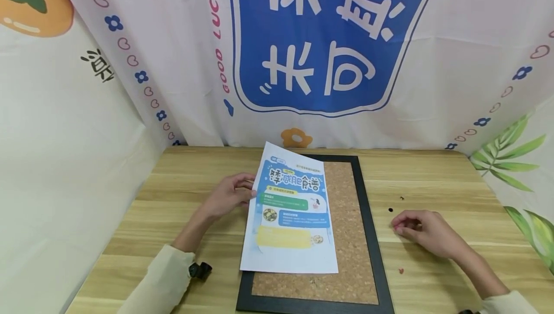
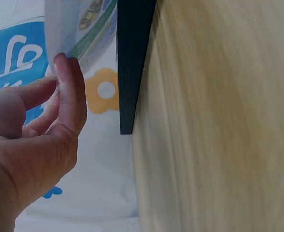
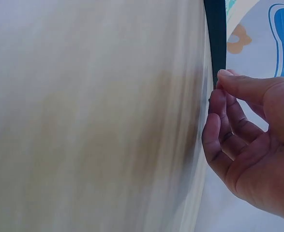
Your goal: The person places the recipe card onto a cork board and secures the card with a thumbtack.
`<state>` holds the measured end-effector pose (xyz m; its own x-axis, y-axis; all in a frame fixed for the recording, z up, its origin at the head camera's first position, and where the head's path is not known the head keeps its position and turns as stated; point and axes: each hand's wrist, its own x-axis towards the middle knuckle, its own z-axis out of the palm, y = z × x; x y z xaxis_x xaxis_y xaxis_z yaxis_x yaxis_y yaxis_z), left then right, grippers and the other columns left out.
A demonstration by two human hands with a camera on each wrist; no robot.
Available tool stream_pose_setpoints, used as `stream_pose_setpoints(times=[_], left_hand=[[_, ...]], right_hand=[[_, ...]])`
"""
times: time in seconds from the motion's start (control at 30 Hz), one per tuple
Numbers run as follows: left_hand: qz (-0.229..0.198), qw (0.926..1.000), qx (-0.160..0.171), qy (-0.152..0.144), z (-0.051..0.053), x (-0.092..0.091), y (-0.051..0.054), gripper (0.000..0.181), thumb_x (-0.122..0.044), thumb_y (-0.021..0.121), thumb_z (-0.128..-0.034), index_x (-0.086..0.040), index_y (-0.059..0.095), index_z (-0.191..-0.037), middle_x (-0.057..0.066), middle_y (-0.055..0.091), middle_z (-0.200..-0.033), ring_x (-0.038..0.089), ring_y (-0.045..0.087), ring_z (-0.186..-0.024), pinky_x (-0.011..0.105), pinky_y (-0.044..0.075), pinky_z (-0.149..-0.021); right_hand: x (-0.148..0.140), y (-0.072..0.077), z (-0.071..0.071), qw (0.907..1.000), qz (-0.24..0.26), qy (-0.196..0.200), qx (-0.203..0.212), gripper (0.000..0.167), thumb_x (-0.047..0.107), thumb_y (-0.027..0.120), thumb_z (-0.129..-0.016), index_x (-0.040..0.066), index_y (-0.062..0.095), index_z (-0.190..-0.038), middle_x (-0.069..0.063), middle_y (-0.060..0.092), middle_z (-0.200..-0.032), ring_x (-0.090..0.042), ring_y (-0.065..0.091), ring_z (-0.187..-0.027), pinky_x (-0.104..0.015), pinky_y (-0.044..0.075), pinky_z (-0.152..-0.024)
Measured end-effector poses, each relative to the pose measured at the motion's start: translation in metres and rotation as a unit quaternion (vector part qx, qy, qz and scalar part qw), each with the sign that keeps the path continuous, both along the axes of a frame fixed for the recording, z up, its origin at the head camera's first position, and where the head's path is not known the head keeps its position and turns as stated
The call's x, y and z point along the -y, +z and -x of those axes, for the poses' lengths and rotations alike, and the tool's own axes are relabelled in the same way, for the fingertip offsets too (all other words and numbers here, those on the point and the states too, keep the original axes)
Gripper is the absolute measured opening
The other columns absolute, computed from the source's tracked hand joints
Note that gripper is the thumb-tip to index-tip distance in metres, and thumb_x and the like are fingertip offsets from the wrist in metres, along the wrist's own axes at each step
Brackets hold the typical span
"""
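Note:
My left hand (image 1: 229, 196) pinches the left edge of a printed paper sheet (image 1: 294, 256) between thumb and fingers. The sheet is tilted and partly lifted over a cork board (image 1: 346, 208) with a black frame (image 1: 373, 251), covering the board's left part. In the left wrist view, the sheet (image 2: 64, 29) is at the fingertips of my left hand (image 2: 50, 130). To the right of the board, low over the table, my right hand (image 1: 426, 234) pinches a tiny reddish piece (image 1: 396, 228), too small to identify. The right wrist view shows its thumb and forefinger together, the piece hidden.
Near my right hand on the wooden table (image 1: 433, 174) lie a small black dot-like piece (image 1: 391, 209), a dark brown one (image 1: 402, 198) and a small red one (image 1: 401, 270). A printed cloth (image 1: 195, 112) hangs behind the table's far edge.

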<state>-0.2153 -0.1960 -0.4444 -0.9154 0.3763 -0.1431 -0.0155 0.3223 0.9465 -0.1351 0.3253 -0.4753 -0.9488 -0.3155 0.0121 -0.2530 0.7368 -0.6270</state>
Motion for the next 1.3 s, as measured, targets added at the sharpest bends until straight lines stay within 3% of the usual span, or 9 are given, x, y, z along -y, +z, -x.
stream_pose_setpoints(times=[0.13, 0.47, 1.03, 1.2, 1.3], left_hand=[[0.009, 0.9999, 0.007, -0.012, 0.001, -0.010, -0.002, 0.047, -0.006, 0.065, -0.1055, -0.001, 0.053, -0.151, 0.024, 0.067, -0.130, 0.023, 0.076, -0.100, 0.043, 0.068, -0.085], [0.032, 0.9982, 0.022, -0.046, 0.002, -0.034, -0.006, 0.060, -0.003, 0.067, -0.1038, -0.001, 0.043, -0.159, 0.022, 0.069, -0.123, 0.023, 0.076, -0.096, 0.039, 0.068, -0.080], [0.071, 0.9939, 0.040, -0.074, 0.001, -0.051, -0.009, 0.065, 0.006, 0.067, -0.1008, -0.004, 0.042, -0.160, 0.018, 0.072, -0.108, 0.021, 0.076, -0.086, 0.036, 0.068, -0.072], [0.070, 0.9940, 0.051, -0.067, 0.002, -0.052, -0.008, 0.067, 0.007, 0.067, -0.1005, -0.002, 0.039, -0.161, 0.018, 0.071, -0.108, 0.020, 0.076, -0.083, 0.036, 0.068, -0.070], [0.076, 0.9949, 0.040, -0.053, 0.003, -0.053, -0.007, 0.069, 0.007, 0.068, -0.0998, -0.001, 0.039, -0.161, 0.019, 0.070, -0.108, 0.020, 0.075, -0.080, 0.036, 0.067, -0.069]], right_hand=[[0.005, 0.002, 0.002, 0.9999, 0.013, 0.001, 0.003, 0.013, 0.010, 0.080, -0.094, 0.020, 0.080, -0.103, 0.008, 0.076, -0.095, 0.003, 0.065, -0.085, -0.021, 0.060, -0.076], [0.017, 0.005, 0.009, 0.9993, 0.034, 0.010, -0.006, 0.016, 0.006, 0.080, -0.093, 0.015, 0.080, -0.106, 0.006, 0.077, -0.098, 0.002, 0.067, -0.087, -0.021, 0.062, -0.079], [0.050, 0.013, 0.024, 0.9969, 0.066, 0.027, 0.034, 0.011, 0.017, 0.077, -0.100, 0.016, 0.079, -0.110, 0.005, 0.075, -0.096, -0.004, 0.064, -0.085, -0.022, 0.056, -0.073], [0.060, 0.016, 0.029, 0.9960, 0.068, 0.035, 0.046, 0.011, 0.018, 0.075, -0.102, 0.015, 0.079, -0.112, 0.004, 0.075, -0.098, -0.007, 0.063, -0.087, -0.023, 0.055, -0.074], [0.065, 0.016, 0.032, 0.9957, 0.068, 0.042, 0.047, 0.010, 0.019, 0.075, -0.102, 0.016, 0.079, -0.111, 0.004, 0.074, -0.097, -0.008, 0.062, -0.086, -0.023, 0.054, -0.074]])
